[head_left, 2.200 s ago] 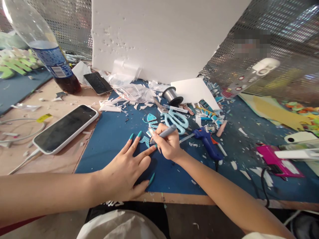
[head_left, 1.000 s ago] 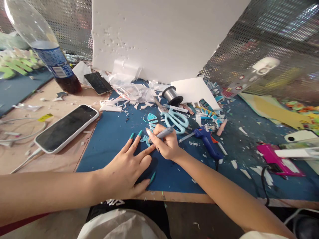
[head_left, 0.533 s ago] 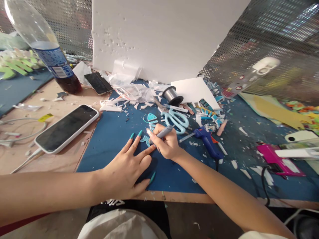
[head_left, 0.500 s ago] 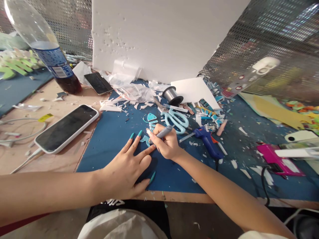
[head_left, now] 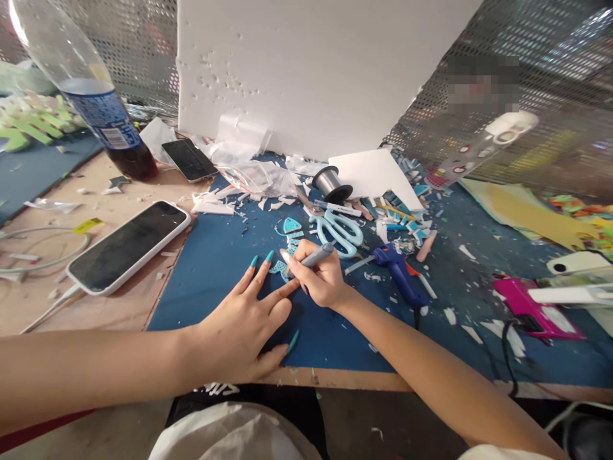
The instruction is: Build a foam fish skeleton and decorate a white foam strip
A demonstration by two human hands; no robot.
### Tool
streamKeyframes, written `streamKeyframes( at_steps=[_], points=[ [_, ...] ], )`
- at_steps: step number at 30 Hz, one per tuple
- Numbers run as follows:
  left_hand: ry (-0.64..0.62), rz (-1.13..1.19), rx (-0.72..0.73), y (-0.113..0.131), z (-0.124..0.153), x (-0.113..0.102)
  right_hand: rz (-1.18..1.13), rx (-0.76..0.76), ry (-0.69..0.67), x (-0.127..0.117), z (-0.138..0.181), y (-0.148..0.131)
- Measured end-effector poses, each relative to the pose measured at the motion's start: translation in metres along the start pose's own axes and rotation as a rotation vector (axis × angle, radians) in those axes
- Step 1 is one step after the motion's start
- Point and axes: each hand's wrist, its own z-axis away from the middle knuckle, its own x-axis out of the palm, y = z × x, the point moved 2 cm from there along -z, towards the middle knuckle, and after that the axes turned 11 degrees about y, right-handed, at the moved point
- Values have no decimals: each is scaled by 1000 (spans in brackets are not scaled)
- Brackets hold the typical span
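Note:
A grey pen-like tool [head_left: 320, 255] is gripped in my right hand [head_left: 322, 279], its tip hidden low behind the fingers. Under it lies a turquoise fishbone-shaped piece [head_left: 292, 225] with a dotted tail, partly covered by that hand. My left hand [head_left: 253, 316] rests flat with fingers spread on the blue mat [head_left: 191, 275], its fingertips beside the tail and one finger reaching the right hand. Light-blue scissors [head_left: 342, 233] lie just beyond my right hand. A blue glue gun [head_left: 402, 275] is to the right of it.
A white phone [head_left: 129, 246] and a cola bottle [head_left: 110, 115] are on the left. A wire spool [head_left: 330, 185], plastic bags and scraps lie at the back before a white foam board [head_left: 297, 70]. A magenta device [head_left: 536, 310] with a black cable sits at right.
My right hand and the pen-like tool have shifted very slightly, the tool's upper end a little to the right. My left hand stays in place.

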Motion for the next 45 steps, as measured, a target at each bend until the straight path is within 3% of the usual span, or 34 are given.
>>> streamKeyframes(
  at_steps=[11, 23, 30, 45],
  points=[
    [9, 7, 6, -1, 1, 0, -41, 35, 32, -1, 2, 3],
    [9, 8, 5, -1, 2, -1, 2, -13, -14, -1, 1, 1],
    [4, 20, -5, -1, 0, 0, 2, -22, 62, 3, -1, -2],
    [17, 64, -35, 0, 0, -3, 107, -82, 20, 12, -4, -3]
  ],
)
